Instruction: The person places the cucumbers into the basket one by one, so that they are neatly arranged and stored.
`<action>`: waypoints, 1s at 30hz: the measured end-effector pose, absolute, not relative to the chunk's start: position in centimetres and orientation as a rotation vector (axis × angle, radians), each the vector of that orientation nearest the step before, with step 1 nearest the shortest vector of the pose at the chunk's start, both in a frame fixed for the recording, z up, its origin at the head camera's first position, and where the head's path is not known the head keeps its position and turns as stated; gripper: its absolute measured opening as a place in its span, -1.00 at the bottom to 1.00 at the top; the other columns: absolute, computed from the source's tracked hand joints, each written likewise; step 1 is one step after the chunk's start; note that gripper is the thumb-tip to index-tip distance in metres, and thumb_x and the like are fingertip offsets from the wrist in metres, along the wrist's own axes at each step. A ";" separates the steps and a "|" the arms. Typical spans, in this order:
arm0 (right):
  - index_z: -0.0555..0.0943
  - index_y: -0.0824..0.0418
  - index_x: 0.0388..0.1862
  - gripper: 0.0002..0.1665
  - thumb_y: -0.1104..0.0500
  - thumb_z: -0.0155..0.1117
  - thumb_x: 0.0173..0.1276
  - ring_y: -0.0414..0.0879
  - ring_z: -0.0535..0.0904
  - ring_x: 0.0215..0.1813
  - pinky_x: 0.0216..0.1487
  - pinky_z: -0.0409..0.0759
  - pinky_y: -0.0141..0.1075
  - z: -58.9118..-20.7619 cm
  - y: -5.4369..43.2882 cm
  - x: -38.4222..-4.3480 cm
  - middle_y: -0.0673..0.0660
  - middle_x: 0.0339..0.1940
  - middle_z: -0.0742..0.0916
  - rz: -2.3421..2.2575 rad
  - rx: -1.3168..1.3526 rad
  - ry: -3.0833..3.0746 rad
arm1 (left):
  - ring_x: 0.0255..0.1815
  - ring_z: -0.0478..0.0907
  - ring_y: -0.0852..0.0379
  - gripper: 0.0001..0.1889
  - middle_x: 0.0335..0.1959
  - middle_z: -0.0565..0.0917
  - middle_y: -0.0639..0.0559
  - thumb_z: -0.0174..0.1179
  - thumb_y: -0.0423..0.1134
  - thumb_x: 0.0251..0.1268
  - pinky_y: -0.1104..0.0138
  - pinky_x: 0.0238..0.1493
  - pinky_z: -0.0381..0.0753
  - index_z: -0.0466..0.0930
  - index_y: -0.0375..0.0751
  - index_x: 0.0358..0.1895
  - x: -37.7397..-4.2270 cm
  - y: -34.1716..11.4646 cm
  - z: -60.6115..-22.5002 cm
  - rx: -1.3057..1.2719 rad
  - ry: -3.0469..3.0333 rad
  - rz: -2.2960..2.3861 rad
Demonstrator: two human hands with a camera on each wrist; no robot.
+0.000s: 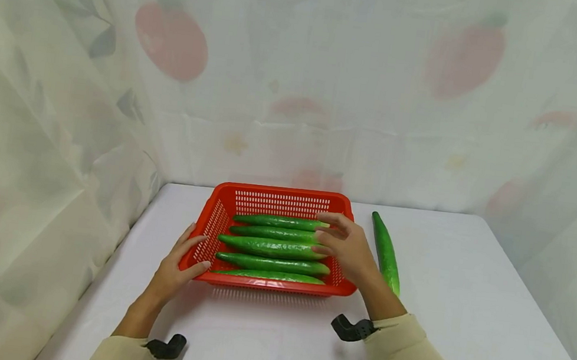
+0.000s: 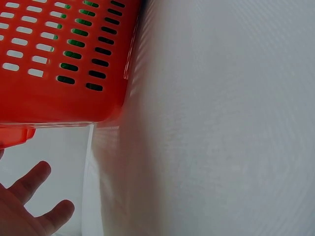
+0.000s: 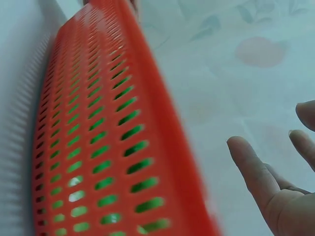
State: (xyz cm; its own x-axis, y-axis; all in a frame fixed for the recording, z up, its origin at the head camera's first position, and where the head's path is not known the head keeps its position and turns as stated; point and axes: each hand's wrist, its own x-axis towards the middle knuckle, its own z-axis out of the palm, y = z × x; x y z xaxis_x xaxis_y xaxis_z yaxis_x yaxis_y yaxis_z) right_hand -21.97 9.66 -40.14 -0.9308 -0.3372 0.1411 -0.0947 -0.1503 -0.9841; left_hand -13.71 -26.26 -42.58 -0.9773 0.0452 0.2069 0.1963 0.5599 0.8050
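A red plastic basket [image 1: 276, 284] with slotted walls stands on the table, and several green cucumbers [image 1: 272, 248] lie side by side in it. At the basket's left rim is my left hand [image 1: 174, 268], its fingers spread and the thumb at the front left corner. In the left wrist view, two fingertips [image 2: 37, 179] stand apart from the red wall. My right hand [image 1: 347, 249] hovers above the basket's right side, fingers loosely bent and holding nothing. It hides the right ends of some cucumbers. One more cucumber [image 1: 386, 253] lies outside, right of the basket.
The white table [image 1: 465, 319] reaches back to a pale curtain [image 1: 301, 68] with a fruit print. Another curtain side [image 1: 27, 174] hangs close along the left edge. Each wrist wears a black camera mount [image 1: 351, 328].
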 end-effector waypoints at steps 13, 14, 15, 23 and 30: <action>0.45 0.33 0.21 -0.55 0.30 0.25 0.36 0.11 0.53 0.15 -0.10 0.57 0.02 -36.6 12.2 -19.9 0.26 0.16 0.53 -2.246 -0.621 2.005 | 0.43 0.06 -0.20 -0.43 0.53 -0.02 -0.16 0.24 -0.27 0.27 0.34 0.10 0.31 0.35 -0.32 0.33 -13.8 -26.4 -42.7 -0.192 -2.641 -1.363; 0.45 0.33 0.21 -0.55 0.30 0.25 0.36 0.11 0.52 0.15 -0.10 0.57 0.03 -36.4 12.4 -19.7 0.25 0.17 0.53 -2.244 -0.635 2.013 | 0.42 0.07 -0.20 -0.43 0.53 -0.02 -0.16 0.24 -0.27 0.27 0.33 0.10 0.32 0.35 -0.32 0.33 -13.8 -26.4 -42.7 -0.191 -2.642 -1.362; 0.45 0.32 0.22 -0.54 0.29 0.25 0.37 0.11 0.52 0.16 -0.09 0.56 0.04 -36.3 12.5 -19.6 0.24 0.18 0.53 -2.237 -0.645 2.026 | 0.42 0.07 -0.20 -0.43 0.53 -0.02 -0.16 0.24 -0.27 0.27 0.33 0.09 0.32 0.35 -0.32 0.33 -13.8 -26.4 -42.6 -0.190 -2.644 -1.359; 0.45 0.29 0.25 -0.51 0.21 0.26 0.38 0.10 0.48 0.20 -0.07 0.58 -0.11 -35.6 13.4 -18.7 0.24 0.21 0.53 -2.210 -0.624 2.116 | 0.42 0.08 -0.21 -0.43 0.53 -0.01 -0.17 0.23 -0.26 0.27 0.43 0.06 0.31 0.35 -0.32 0.33 -13.7 -26.3 -42.4 -0.193 -2.641 -1.350; 0.45 0.24 0.28 -0.51 0.22 0.25 0.39 0.13 0.47 0.22 -0.04 0.58 -0.18 -35.4 14.7 -17.8 0.17 0.23 0.56 -2.208 -0.606 2.269 | 0.42 0.09 -0.22 -0.43 0.53 -0.02 -0.18 0.23 -0.25 0.27 0.48 0.04 0.31 0.35 -0.33 0.33 -13.7 -26.2 -42.5 -0.197 -2.641 -1.357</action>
State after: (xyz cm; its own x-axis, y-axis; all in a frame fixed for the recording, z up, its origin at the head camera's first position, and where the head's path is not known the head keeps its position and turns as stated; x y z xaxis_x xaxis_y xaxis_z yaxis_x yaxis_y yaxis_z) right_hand -17.80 14.72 -35.42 -0.9261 -0.2080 0.3147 -0.3202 -0.0074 -0.9473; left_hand -13.70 -26.24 -42.52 -0.9775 0.0413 0.2068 0.1921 0.5784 0.7928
